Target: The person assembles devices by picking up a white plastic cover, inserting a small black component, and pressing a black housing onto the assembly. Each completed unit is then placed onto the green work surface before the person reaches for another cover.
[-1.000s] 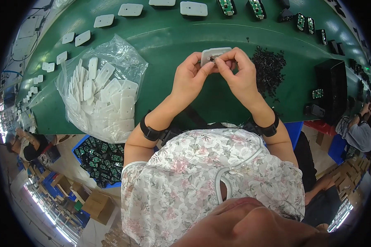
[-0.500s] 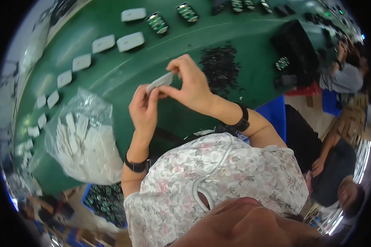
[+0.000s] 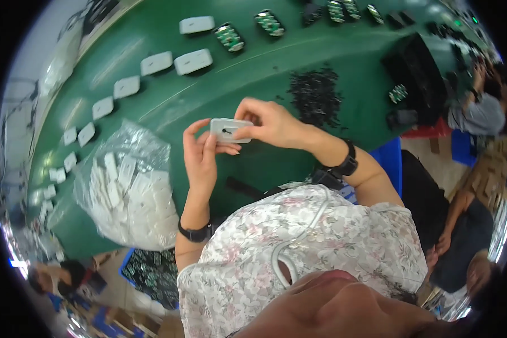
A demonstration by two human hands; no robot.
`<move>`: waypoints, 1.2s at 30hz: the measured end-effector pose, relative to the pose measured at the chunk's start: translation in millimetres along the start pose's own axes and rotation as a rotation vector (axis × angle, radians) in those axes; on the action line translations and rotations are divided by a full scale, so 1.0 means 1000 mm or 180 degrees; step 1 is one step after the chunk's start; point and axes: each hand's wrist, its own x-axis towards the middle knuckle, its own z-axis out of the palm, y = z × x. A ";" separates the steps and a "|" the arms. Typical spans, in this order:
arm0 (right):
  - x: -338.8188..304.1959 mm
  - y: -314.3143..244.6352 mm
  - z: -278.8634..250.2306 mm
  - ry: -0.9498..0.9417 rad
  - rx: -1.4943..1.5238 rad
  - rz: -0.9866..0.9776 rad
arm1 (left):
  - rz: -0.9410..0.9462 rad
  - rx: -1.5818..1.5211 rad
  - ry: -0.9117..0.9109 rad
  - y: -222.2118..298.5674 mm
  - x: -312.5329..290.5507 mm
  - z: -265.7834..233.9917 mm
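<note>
Both my hands hold a white plastic cover (image 3: 222, 123) above the green table. My left hand (image 3: 200, 155) grips its left end between thumb and fingers. My right hand (image 3: 276, 125) has its fingers round the right end, with the thumb on the face. A small black piece (image 3: 227, 131) lies at the middle of that face, near my right thumb; I cannot tell whether it is fixed there. Beyond my right wrist is a pile of small black pieces (image 3: 315, 97). Left of my left arm, a clear plastic bag (image 3: 146, 149) holds many more white parts.
White covers (image 3: 192, 61) stand in a curved row along the far left of the table (image 3: 253, 73). Green circuit boards in black housings (image 3: 229, 36) lie at the back. A black box (image 3: 414, 79) stands at right. Blue bins (image 3: 386, 163) are below the table edge. Co-workers sit nearby.
The white cover has turned from nearly edge-on to face up, showing the black piece on it. My right hand has lowered a little. The whole view has shifted slightly.
</note>
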 end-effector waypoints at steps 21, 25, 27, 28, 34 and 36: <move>0.097 -0.010 -0.067 0.0386 -0.0712 -0.0189 | 0.1062 0.3869 0.1144 -0.004 0.004 -0.029; 0.033 0.000 -0.049 0.0221 -0.1035 -0.0523 | 0.1190 0.3989 0.0789 -0.015 -0.005 -0.028; 0.013 -0.010 -0.038 0.0215 -0.1433 -0.0339 | 0.1554 0.3778 0.0486 -0.019 -0.002 -0.030; 0.007 -0.010 -0.035 0.0164 -0.2177 -0.0496 | 0.1558 0.3701 0.0437 -0.019 0.000 -0.029; 0.010 -0.014 -0.019 0.0254 -0.2124 -0.1241 | 0.1607 0.3102 0.0317 -0.023 0.003 -0.035; 0.015 -0.018 -0.006 0.0126 -0.2103 -0.1418 | 0.1552 0.2701 0.0413 -0.026 -0.001 -0.041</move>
